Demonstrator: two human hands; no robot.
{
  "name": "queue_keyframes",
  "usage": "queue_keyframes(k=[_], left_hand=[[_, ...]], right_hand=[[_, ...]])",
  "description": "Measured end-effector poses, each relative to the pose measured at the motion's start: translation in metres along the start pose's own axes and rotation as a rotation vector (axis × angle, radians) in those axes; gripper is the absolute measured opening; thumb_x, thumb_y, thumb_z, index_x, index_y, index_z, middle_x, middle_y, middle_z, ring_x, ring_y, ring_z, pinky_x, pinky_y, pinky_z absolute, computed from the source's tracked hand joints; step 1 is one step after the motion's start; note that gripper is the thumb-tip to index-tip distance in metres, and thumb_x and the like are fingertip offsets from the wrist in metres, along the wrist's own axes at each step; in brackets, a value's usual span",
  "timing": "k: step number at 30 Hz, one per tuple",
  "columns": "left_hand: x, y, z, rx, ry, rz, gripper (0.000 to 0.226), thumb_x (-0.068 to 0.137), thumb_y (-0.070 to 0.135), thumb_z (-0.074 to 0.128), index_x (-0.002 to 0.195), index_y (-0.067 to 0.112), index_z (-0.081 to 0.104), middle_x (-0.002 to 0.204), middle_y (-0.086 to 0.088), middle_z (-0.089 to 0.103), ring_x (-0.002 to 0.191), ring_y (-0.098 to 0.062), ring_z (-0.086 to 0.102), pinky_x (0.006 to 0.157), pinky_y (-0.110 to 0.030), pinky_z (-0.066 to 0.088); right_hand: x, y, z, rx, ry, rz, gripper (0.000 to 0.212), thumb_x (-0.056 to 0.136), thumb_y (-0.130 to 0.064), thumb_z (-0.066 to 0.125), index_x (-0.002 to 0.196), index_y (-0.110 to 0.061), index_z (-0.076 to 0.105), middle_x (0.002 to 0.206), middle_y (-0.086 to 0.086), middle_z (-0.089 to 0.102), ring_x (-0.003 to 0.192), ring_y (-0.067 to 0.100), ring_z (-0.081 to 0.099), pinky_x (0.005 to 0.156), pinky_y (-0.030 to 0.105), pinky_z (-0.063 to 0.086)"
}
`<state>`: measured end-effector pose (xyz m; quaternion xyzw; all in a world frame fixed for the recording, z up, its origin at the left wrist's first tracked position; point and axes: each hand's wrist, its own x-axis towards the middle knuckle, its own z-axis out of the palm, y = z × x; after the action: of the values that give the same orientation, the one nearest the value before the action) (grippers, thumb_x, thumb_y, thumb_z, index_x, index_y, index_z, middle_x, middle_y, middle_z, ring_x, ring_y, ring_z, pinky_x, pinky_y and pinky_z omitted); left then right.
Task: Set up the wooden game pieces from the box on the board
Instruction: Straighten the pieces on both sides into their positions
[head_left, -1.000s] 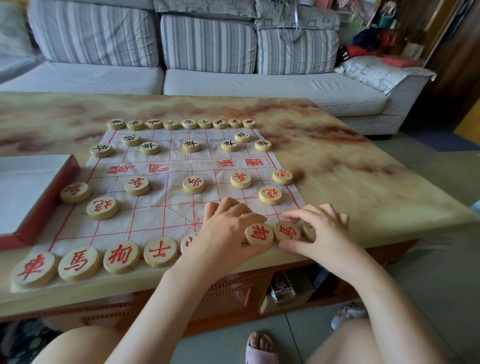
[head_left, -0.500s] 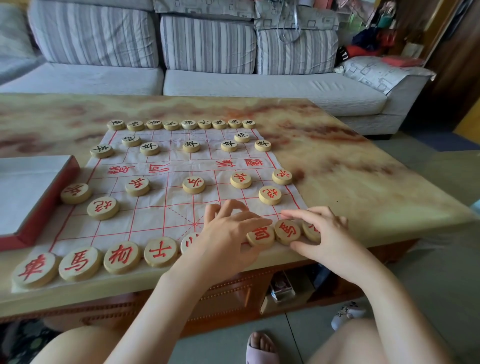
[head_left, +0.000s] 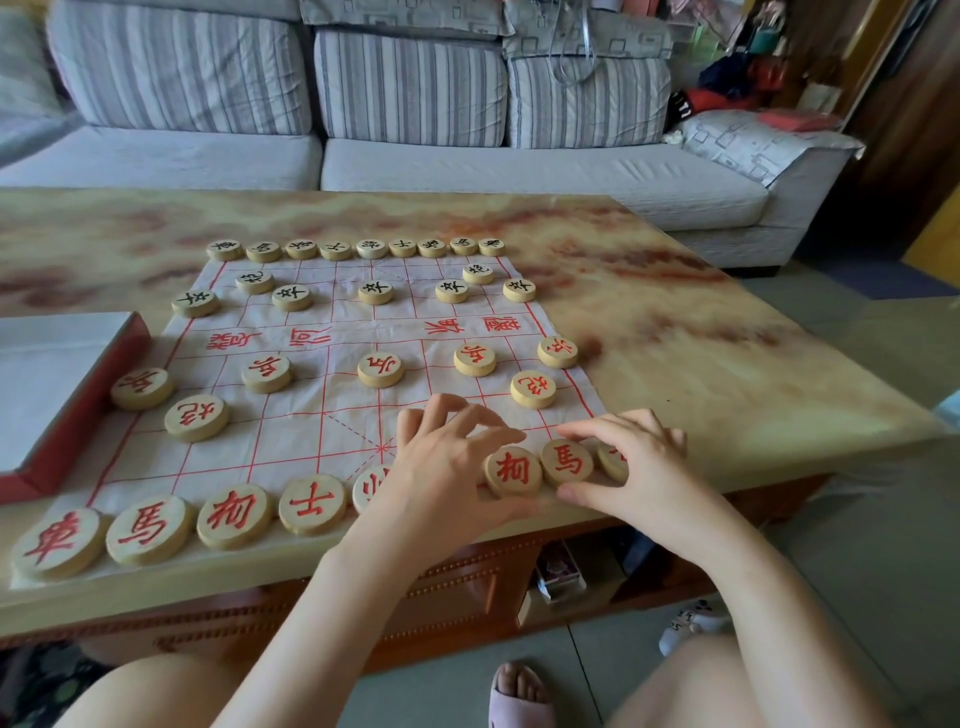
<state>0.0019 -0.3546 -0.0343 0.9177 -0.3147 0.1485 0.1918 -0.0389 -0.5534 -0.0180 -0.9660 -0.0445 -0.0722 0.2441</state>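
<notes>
At the board (head_left: 311, 426)'s near right corner: left hand (head_left: 441, 467) curled round the elephant piece (head_left: 513, 470); right hand (head_left: 644, 467) pinching the horse piece (head_left: 566, 462), thumb and forefinger clamped; probably squaring the back row.

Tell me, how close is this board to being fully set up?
Nearly finished. Done: the far black pieces stand in their rows, and the red soldiers and cannons sit in place. In hand: the left hand pinches the elephant piece and the right hand the horse piece, lining up the near row. Left: probably just this straightening; one spot under the left hand is hidden.
</notes>
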Motion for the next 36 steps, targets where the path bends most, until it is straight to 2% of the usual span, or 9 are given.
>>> queue_keyframes(k=[4, 13, 21, 30, 32, 36], left_hand=[[-0.002, -0.002, 0.000, -0.029, 0.000, 0.007, 0.053, 0.065, 0.064, 0.046, 0.106, 0.036, 0.065, 0.100, 0.016, 0.065, 0.100, -0.017, 0.049, 0.073, -0.025, 0.011], [-0.001, 0.000, 0.004, -0.038, 0.061, -0.045, 0.057, 0.059, 0.071, 0.046, 0.094, 0.032, 0.068, 0.089, 0.013, 0.067, 0.093, -0.017, 0.052, 0.072, -0.023, 0.009], [-0.002, 0.000, 0.004, -0.036, 0.072, -0.062, 0.058, 0.058, 0.072, 0.045, 0.095, 0.033, 0.068, 0.088, 0.014, 0.066, 0.096, -0.016, 0.050, 0.070, -0.024, 0.009], [-0.003, 0.001, 0.003, -0.012, 0.079, -0.067, 0.058, 0.057, 0.073, 0.046, 0.093, 0.034, 0.068, 0.086, 0.015, 0.066, 0.092, -0.018, 0.054, 0.068, -0.024, 0.007], [-0.003, 0.000, 0.003, -0.008, 0.072, -0.066, 0.063, 0.056, 0.076, 0.045, 0.098, 0.034, 0.067, 0.091, 0.014, 0.066, 0.095, -0.018, 0.052, 0.068, -0.024, 0.008], [-0.003, 0.000, 0.002, -0.026, 0.077, -0.065, 0.066, 0.058, 0.075, 0.045, 0.103, 0.033, 0.065, 0.097, 0.014, 0.066, 0.099, -0.015, 0.045, 0.070, -0.024, 0.009]], right_hand=[[0.002, 0.003, 0.003, -0.030, 0.015, -0.024, 0.046, 0.073, -0.044, 0.072, 0.116, -0.040, 0.056, 0.110, -0.023, 0.055, 0.114, 0.002, 0.032, 0.078, 0.027, 0.015], [0.002, 0.003, 0.004, -0.027, 0.022, -0.027, 0.046, 0.074, -0.042, 0.071, 0.117, -0.041, 0.055, 0.111, -0.024, 0.055, 0.114, 0.000, 0.032, 0.079, 0.027, 0.015], [0.002, 0.003, 0.003, -0.015, -0.001, -0.027, 0.046, 0.077, -0.037, 0.069, 0.120, -0.039, 0.054, 0.114, -0.022, 0.053, 0.118, 0.001, 0.030, 0.092, 0.031, 0.020], [0.000, 0.002, 0.000, -0.004, -0.005, -0.036, 0.050, 0.077, -0.038, 0.070, 0.122, -0.043, 0.051, 0.116, -0.027, 0.050, 0.115, 0.000, 0.030, 0.084, 0.027, 0.017], [-0.004, 0.007, -0.009, 0.060, 0.030, 0.013, 0.049, 0.076, -0.036, 0.071, 0.120, -0.046, 0.051, 0.110, -0.031, 0.043, 0.109, -0.002, 0.028, 0.089, 0.024, 0.018], [-0.016, 0.034, -0.024, 0.232, 0.071, 0.176, 0.049, 0.075, -0.033, 0.071, 0.115, -0.054, 0.053, 0.120, -0.013, 0.042, 0.122, 0.012, 0.035, 0.106, 0.032, 0.028]])
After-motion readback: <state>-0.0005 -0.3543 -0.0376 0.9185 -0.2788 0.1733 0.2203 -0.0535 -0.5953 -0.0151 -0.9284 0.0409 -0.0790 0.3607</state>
